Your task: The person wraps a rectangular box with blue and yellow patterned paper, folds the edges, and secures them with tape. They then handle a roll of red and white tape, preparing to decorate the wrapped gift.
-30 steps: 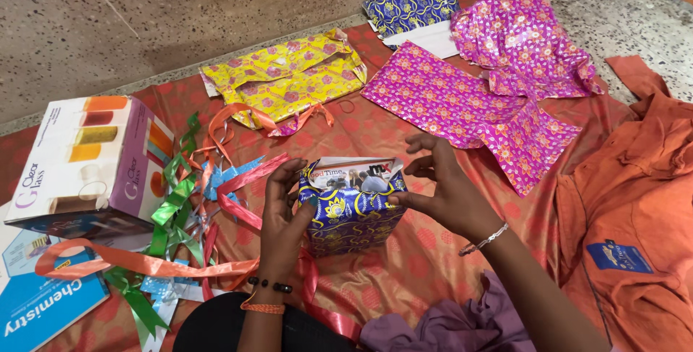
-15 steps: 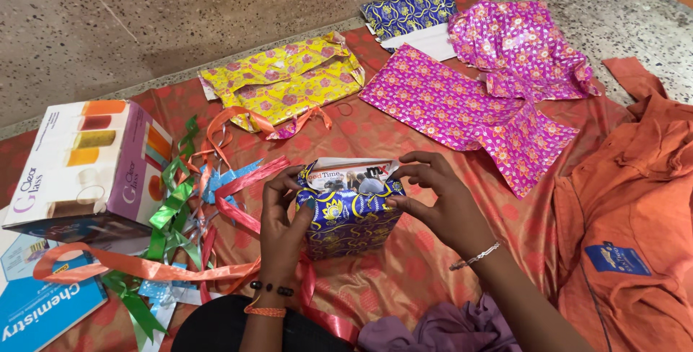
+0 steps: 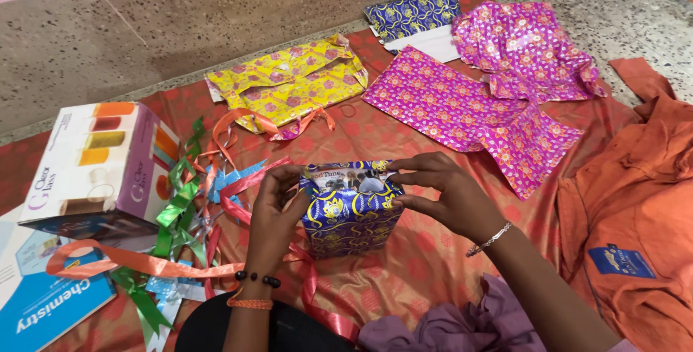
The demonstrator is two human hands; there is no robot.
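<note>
A small upright box half wrapped in blue and yellow patterned paper [image 3: 351,211] stands on a red cloth [image 3: 433,251]. Its printed top end still shows between the paper flaps. My left hand [image 3: 273,211] presses against the box's left side, thumb on the upper left corner of the paper. My right hand [image 3: 440,193] pinches the paper flap at the upper right corner, fingers laid across the top edge.
Loose green, pink, orange and blue ribbons [image 3: 180,215] lie to the left beside a cardboard box [image 3: 101,161] and a blue book [image 3: 50,309]. Yellow [image 3: 289,77], magenta [image 3: 462,106] and blue [image 3: 411,12] wrapping sheets lie farther back. An orange garment [image 3: 635,200] lies at the right.
My right hand has come down onto the box's top right edge and folded the paper flap inward. The left hand stays on the left side.
</note>
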